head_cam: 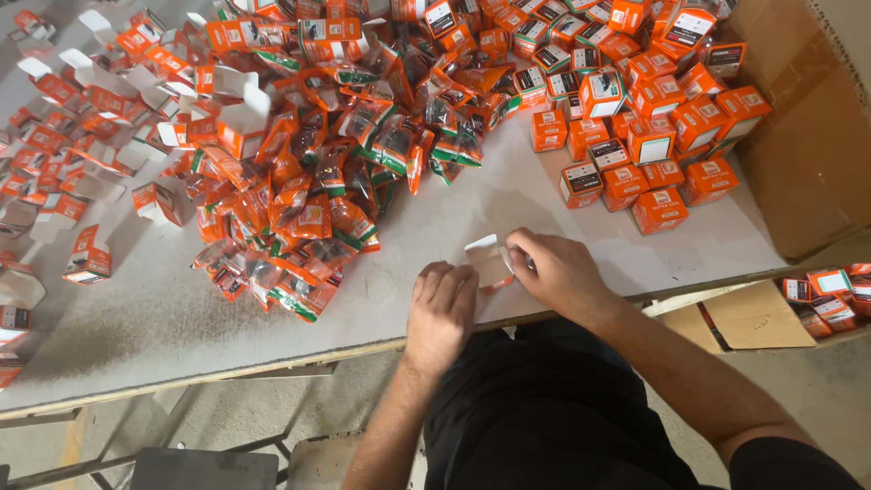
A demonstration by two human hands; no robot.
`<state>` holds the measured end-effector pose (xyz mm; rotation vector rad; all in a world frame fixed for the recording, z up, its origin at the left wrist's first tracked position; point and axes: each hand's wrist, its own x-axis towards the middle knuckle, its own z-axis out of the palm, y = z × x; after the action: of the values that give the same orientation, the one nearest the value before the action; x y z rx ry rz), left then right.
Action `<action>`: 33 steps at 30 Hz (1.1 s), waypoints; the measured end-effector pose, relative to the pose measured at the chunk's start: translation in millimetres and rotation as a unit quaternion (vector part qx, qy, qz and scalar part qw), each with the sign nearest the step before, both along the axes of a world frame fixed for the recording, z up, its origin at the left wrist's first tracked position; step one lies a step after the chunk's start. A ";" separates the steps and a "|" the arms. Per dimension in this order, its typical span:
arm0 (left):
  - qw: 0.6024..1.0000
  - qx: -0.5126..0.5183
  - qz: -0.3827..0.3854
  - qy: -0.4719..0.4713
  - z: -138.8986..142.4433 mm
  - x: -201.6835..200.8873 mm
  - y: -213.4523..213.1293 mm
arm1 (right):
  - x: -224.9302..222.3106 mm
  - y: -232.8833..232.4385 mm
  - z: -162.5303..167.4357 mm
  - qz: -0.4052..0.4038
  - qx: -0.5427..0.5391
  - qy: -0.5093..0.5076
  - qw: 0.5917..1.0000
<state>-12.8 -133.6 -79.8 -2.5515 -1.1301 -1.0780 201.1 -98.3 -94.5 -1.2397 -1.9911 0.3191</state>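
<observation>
A small orange and white carton [490, 263] with its flap open sits at the near edge of the grey table [163, 318]. My left hand [442, 308] grips it from the left, fingers curled over its side. My right hand [558, 270] pinches the carton's right side with fingertips at the open flap. What is inside the carton is hidden by my fingers.
A heap of orange sealed pouches [336, 181] lies in the table's middle. Open empty cartons [82, 154] are scattered at the left. Closed cartons [635, 118] pile at the back right beside a big cardboard box [807, 136]. Another box with cartons [830, 295] sits below right.
</observation>
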 end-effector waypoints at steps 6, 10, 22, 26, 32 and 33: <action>0.984 -0.080 0.041 -0.151 -17.9 28.8 -14.7 | -5.4 -5.0 -2.1 0.003 -0.007 -0.009 1.000; 0.961 -0.189 0.038 -0.199 -27.8 30.8 -2.6 | 12.3 -20.7 6.3 0.055 0.131 -0.056 0.988; 0.962 -0.203 0.036 -0.177 -38.1 28.9 8.1 | 17.3 -27.4 25.4 0.167 0.104 0.024 0.980; 0.961 -0.208 0.021 -0.182 -37.5 28.4 6.0 | -0.6 0.7 32.4 0.135 0.084 -0.090 0.983; 0.980 -0.144 0.062 -0.121 -40.7 27.7 6.6 | 9.5 -12.4 34.1 0.173 0.148 -0.110 0.968; 0.980 -0.143 0.053 -0.127 -41.1 27.1 6.8 | 10.9 -14.2 33.5 0.170 0.151 -0.120 0.966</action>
<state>14.3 -126.8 -120.9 -2.5750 -1.5710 -1.3289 212.0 -112.5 -61.0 -0.7709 -2.3598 0.0227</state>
